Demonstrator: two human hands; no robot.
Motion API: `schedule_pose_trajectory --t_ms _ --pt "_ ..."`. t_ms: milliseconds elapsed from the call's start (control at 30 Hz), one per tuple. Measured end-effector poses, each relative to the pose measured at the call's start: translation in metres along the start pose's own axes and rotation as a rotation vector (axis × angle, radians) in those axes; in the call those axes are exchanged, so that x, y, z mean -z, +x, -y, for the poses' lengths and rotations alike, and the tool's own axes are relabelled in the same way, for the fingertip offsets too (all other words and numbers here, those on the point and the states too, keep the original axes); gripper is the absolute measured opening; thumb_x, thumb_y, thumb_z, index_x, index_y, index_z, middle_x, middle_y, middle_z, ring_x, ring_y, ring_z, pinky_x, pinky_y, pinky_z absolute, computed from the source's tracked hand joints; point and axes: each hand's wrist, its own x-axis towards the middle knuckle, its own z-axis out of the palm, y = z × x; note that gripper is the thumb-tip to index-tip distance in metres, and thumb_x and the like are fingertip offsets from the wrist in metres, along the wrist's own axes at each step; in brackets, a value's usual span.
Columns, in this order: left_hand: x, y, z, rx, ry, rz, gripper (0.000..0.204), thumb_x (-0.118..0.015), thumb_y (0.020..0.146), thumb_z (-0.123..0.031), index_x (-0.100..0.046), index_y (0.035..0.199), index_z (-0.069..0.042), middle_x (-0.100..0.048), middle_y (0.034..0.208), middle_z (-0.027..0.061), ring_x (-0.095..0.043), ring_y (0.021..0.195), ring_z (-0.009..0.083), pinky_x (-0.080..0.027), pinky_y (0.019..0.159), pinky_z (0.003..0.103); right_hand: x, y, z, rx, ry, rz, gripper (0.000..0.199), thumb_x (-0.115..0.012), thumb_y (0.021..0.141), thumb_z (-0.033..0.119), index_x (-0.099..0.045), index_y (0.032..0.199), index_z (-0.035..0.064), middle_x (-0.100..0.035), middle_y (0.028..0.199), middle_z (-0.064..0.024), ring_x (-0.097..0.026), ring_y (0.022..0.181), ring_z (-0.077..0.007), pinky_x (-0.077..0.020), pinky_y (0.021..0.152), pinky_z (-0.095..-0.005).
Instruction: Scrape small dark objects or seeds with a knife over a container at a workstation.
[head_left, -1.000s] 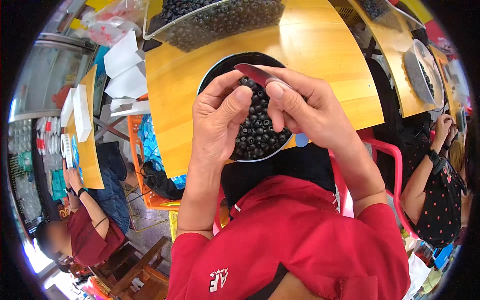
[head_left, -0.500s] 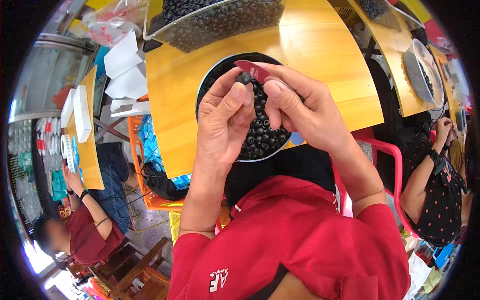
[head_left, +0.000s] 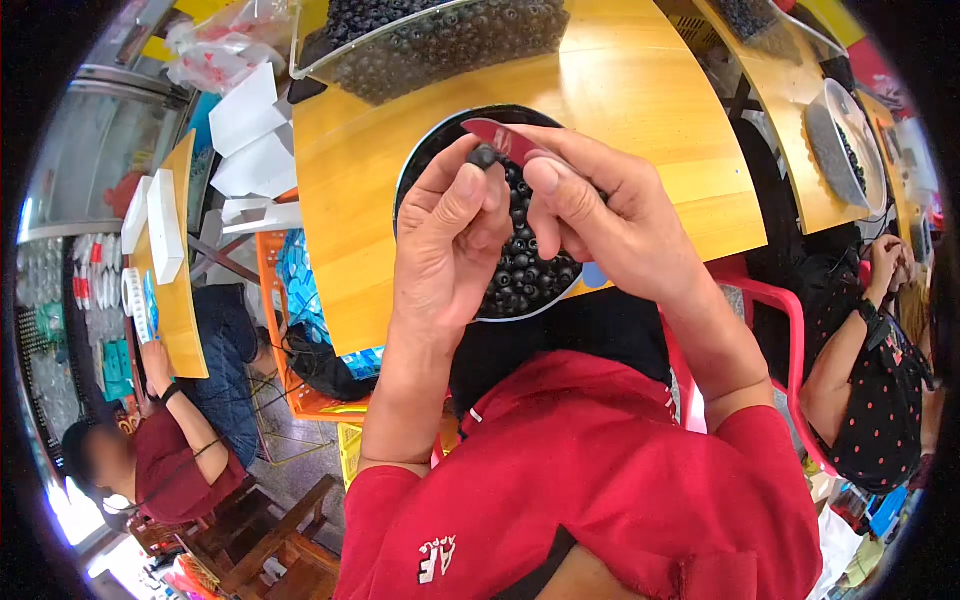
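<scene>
Between the thumb and forefinger of my left hand [head_left: 450, 225] is a small, dark, round berry [head_left: 483, 156] that looks like a blueberry. My right hand [head_left: 600, 205] is closed around a small knife with a red, pointed blade [head_left: 503, 138], its tip just above the berry. Whether the edge touches the berry I cannot tell. Both hands are over a round bowl [head_left: 409, 160] with a pale rim, close to my lap. Many similar dark berries [head_left: 525, 272] lie in it; my hands cover part of them.
A clear bin [head_left: 430, 60] full of dark berries stands at the far side of the wooden table [head_left: 345, 215]. An orange crate [head_left: 272, 285] with blue packets is left of the table. Co-workers sit on both sides; a clear tub [head_left: 835, 140] stands on the right table.
The red blade has shifted slightly left over the berry, which has tipped a little. My hands otherwise keep their place. At the left, a co-worker's hand has moved down a little.
</scene>
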Motion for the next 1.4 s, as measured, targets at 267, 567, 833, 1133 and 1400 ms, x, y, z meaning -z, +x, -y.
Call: schedule_pose_trajectory --t_ms 267,567,833,1133,1400 --pt "-0.005 -0.001 0.006 0.03 -0.087 -0.02 0.035 -0.063 0.087 -0.022 -0.056 0.119 -0.007 -0.049 0.075 -0.0033 -0.037 0.056 0.0046 -0.03 0.05 0.018 -0.004 0.001 -0.009 0.008 0.003 -0.051 0.035 -0.045 0.098 0.02 -0.049 0.128 0.0024 -0.051 0.058 0.0028 -0.04 0.049 0.0 -0.0304 0.044 -0.0155" --pt "-0.001 -0.002 0.007 0.045 -0.132 -0.024 0.033 -0.062 0.088 -0.022 -0.056 0.118 -0.008 -0.05 0.077 -0.0026 -0.037 0.057 0.0052 -0.031 0.05 0.017 -0.002 0.001 -0.003 -0.023 0.079 0.006 0.036 -0.045 0.098 0.022 -0.049 0.129 0.0032 -0.051 0.058 0.0033 -0.039 0.048 0.0004 -0.029 0.043 -0.0155" --pt "0.003 -0.003 0.008 0.022 -0.085 -0.007 0.033 -0.062 0.088 -0.021 -0.056 0.118 -0.009 -0.051 0.075 -0.0021 -0.037 0.058 0.005 -0.031 0.05 0.017 -0.001 0.002 -0.007 -0.026 -0.016 0.007 0.037 -0.045 0.098 0.023 -0.049 0.129 0.0044 -0.05 0.057 0.0034 -0.039 0.048 0.0002 -0.0286 0.043 -0.0157" --pt "-0.002 -0.004 0.006 0.015 -0.055 -0.064 0.034 -0.062 0.088 -0.019 -0.057 0.12 -0.008 -0.049 0.073 -0.0032 -0.035 0.056 0.0054 -0.03 0.049 0.018 -0.003 -0.002 -0.002 -0.018 0.037 0.005 0.035 -0.045 0.098 0.021 -0.05 0.128 0.0048 -0.05 0.057 0.0038 -0.04 0.048 -0.0002 -0.0294 0.043 -0.0167" --pt "-0.002 -0.006 0.0 -0.046 0.114 -0.082 0.033 -0.065 0.086 -0.015 -0.058 0.117 -0.004 -0.056 0.078 -0.0005 -0.039 0.058 0.0046 -0.031 0.05 0.018 -0.002 -0.003 -0.003 -0.034 -0.158 -0.053 0.033 -0.046 0.097 0.016 -0.051 0.128 0.0043 -0.05 0.059 0.0032 -0.043 0.051 -0.0012 -0.0318 0.045 -0.0171"
